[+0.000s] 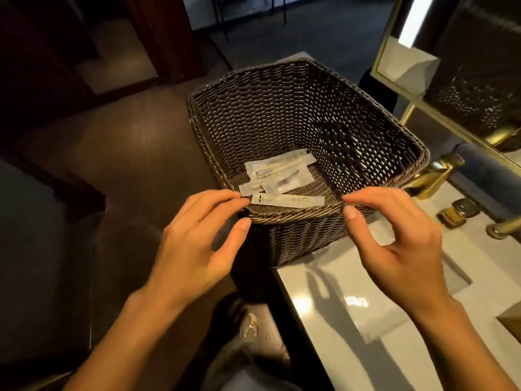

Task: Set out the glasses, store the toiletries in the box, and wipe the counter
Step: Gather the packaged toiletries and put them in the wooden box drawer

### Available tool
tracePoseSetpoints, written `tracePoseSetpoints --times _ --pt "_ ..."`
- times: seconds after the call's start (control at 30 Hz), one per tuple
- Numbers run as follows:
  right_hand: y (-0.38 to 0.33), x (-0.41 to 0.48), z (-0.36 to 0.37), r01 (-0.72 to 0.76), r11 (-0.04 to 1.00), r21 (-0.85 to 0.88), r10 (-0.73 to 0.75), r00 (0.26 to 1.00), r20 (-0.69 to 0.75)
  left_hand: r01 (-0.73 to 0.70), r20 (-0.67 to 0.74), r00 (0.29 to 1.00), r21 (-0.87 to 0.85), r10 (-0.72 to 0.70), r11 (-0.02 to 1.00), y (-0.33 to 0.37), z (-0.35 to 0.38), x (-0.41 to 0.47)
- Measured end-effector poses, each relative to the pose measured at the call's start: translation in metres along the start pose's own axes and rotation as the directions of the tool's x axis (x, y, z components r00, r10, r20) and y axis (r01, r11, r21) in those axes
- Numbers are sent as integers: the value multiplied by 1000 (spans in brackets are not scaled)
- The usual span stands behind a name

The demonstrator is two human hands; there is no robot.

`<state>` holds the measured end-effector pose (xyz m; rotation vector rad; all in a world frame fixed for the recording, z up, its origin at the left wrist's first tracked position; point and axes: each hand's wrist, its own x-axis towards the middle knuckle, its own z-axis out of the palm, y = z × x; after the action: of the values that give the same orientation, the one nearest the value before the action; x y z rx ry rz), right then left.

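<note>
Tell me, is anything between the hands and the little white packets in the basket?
Nothing visible. The left hand and right hand sit at the near rim of the dark brown woven wicker basket, which is open on top. The white wrapped toiletry packets lie uncovered on its bottom, just past that rim.

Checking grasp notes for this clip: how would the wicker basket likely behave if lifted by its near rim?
The basket is probably light: open weave, only a few flat sachets inside. Woven walls should be fairly stiff with slight give. With both hands, left and right, at the near rim and its corner overhanging the counter, it may tilt, sliding the sachets.
</note>
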<state>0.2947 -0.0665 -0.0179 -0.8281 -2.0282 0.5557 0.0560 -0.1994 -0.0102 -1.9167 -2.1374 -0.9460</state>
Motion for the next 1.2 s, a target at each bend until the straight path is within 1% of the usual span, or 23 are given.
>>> tracePoseSetpoints --times 0.07,0.17,0.23,0.3,0.37,0.43,0.5,0.53,0.6,0.7,0.73,0.8,0.83,0.87,0.9,0.97,1.07,1.13,1.2 --pt "5 17 10 36 997 -68 -35 999 21 -36 46 998 50 34 998 -15 6 17" --pt "18 27 27 19 985 -170 7 989 150 -74 110 992 103 62 992 -46 20 39" --pt "24 24 35 32 969 -245 17 980 196 -59 157 987 87 45 994 -69 28 49" --pt "24 22 40 50 954 -294 9 981 196 -63 187 981 40 55 997 -92 36 59" --pt "19 23 40 52 942 -332 25 974 225 -124 186 975 10 120 992 -112 43 69" --pt "12 29 39 45 919 -392 97 938 333 -184 159 970 -9 183 983 -130 47 83" --pt "9 38 38 32 876 -481 234 843 484 -227 110 968 -22 228 974 -143 52 97" --pt "7 44 36 28 859 -511 303 776 552 -240 78 967 -30 242 970 -147 56 101" --pt "5 63 32 48 846 -531 388 628 674 -246 -4 969 -77 247 966 -151 64 105" --pt "-1 103 40 33 882 -470 420 397 816 -243 -121 967 -177 224 954 -153 76 100" --pt "0 118 48 26 894 -448 415 333 847 -248 -145 964 -196 222 949 -153 80 99" --pt "9 145 77 40 909 -415 395 233 889 -258 -174 959 -213 224 942 -155 85 99" --pt "18 156 98 47 917 -396 380 195 904 -260 -184 957 -218 222 941 -156 87 100" --pt "30 164 120 56 923 -380 366 175 914 -261 -191 956 -222 221 939 -157 87 100" --pt "43 172 142 75 923 -377 360 173 917 -261 -197 956 -225 218 939 -158 88 100" --pt "70 180 183 155 894 -420 389 195 900 -254 -202 956 -224 210 941 -158 89 99" --pt "107 180 219 355 789 -502 449 225 865 -249 -215 956 -229 201 941 -158 92 99" --pt "123 176 229 373 775 -510 446 249 860 -240 -229 956 -244 184 940 -158 96 99" --pt "134 170 232 337 802 -494 412 288 865 -221 -239 957 -247 162 943 -157 100 100"
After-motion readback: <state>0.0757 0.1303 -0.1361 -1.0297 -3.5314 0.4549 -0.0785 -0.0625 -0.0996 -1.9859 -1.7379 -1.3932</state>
